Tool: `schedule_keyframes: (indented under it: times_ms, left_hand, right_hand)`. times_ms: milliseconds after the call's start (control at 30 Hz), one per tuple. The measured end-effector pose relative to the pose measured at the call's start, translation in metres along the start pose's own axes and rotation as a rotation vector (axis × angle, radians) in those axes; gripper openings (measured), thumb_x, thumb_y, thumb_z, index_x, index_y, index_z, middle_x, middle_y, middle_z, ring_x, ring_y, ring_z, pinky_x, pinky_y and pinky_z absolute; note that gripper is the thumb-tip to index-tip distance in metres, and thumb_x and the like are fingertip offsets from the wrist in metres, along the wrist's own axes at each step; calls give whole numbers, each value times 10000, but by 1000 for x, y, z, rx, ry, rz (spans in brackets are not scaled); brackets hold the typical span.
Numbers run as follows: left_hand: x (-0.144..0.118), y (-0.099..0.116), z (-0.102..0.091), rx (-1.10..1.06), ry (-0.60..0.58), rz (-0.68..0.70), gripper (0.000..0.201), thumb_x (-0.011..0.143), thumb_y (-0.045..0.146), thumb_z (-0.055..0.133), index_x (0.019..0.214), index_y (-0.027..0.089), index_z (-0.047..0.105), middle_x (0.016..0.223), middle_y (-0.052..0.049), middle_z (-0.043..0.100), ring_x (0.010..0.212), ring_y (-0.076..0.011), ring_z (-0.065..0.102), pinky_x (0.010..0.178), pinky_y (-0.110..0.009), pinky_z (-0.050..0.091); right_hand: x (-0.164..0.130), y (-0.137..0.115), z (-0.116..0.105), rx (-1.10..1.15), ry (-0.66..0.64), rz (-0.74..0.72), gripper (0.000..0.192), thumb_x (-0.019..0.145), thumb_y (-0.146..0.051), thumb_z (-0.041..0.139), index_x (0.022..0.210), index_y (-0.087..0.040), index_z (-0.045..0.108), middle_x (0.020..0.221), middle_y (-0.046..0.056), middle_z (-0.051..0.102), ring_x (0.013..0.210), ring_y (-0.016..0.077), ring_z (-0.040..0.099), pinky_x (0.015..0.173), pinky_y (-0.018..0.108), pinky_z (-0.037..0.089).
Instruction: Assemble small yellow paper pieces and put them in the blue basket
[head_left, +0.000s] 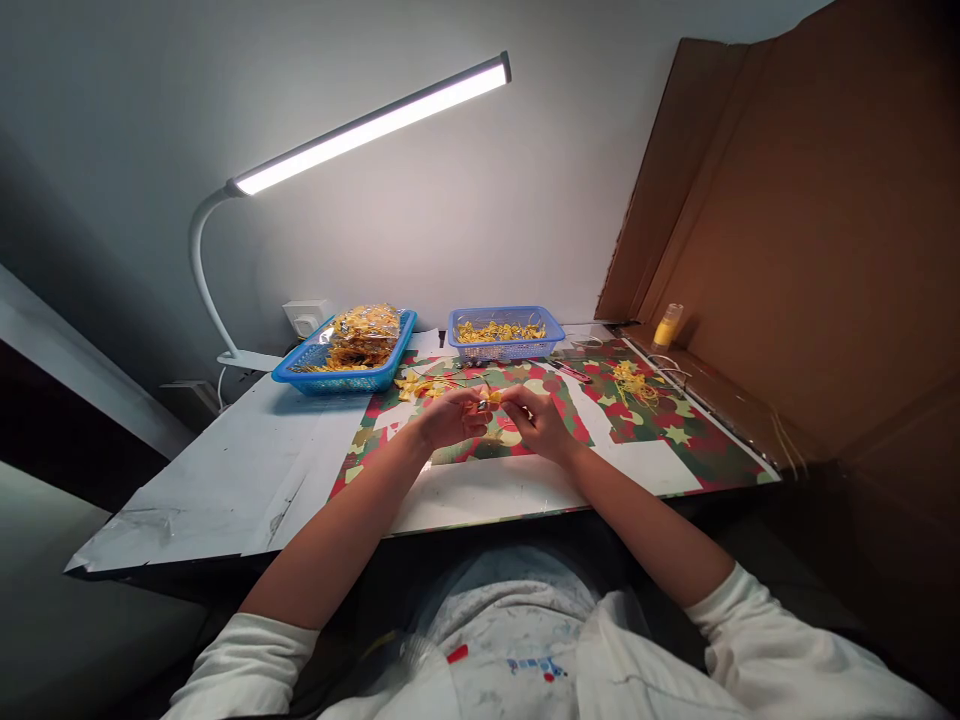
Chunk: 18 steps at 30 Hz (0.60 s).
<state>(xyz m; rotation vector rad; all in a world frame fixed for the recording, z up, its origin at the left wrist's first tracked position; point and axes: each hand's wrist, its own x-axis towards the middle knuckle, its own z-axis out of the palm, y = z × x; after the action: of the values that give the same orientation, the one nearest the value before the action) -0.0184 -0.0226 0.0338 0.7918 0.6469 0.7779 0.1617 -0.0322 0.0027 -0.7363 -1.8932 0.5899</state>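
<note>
My left hand (448, 416) and my right hand (536, 418) meet above the middle of the table, fingertips pinched together on a small yellow piece (493, 397). A thin yellow string seems to run from it, but it is too small to be sure. Both hands hover over a red, green and cream patterned sheet (645, 440). A loose pile of small yellow pieces (420, 385) lies just beyond my left hand, and a tangle of yellow strings (634, 382) lies beyond my right hand.
Two blue baskets stand at the back: the left basket (300, 368) holds a clear bag of yellow pieces, the right basket (555, 325) holds loose ones. A lit desk lamp (375, 122) arches overhead. A cardboard wall (787, 250) and a small yellow bottle (666, 326) stand at the right.
</note>
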Motion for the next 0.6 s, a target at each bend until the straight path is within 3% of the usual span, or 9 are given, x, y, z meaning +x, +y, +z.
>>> schedule_keyframes:
  times_ms: [600]
  left_hand:
    - [3, -1, 2, 126, 25, 82, 181, 618, 161, 628, 682, 176, 460, 604, 42, 438, 428, -37, 299, 441, -182, 236]
  right_hand:
    - [-1, -3, 3, 1, 56, 13, 128, 874, -290, 483, 801, -204, 543, 544, -54, 406, 480, 90, 337, 502, 242, 304]
